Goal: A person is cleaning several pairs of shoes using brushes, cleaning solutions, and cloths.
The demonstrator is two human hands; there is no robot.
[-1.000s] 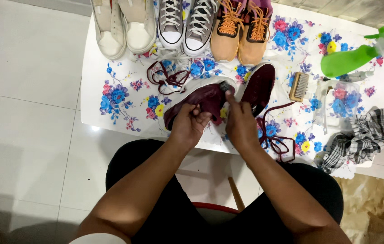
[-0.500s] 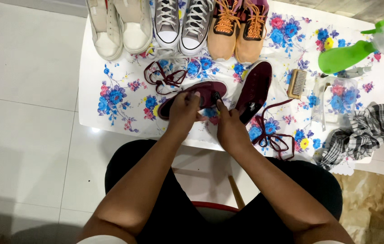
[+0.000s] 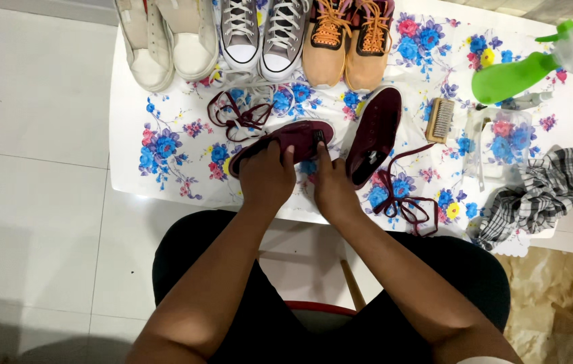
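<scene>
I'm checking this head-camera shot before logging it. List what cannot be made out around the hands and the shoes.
- Head view: the left hand covers the near part of the dark maroon lace-less sneaker, hiding its grip.
- Right hand: fingertips hidden against the shoe's opening.
- Pair of white canvas sneakers: heels cut off by the top edge.
- Green plastic spray bottle: nozzle partly cut off.
</scene>
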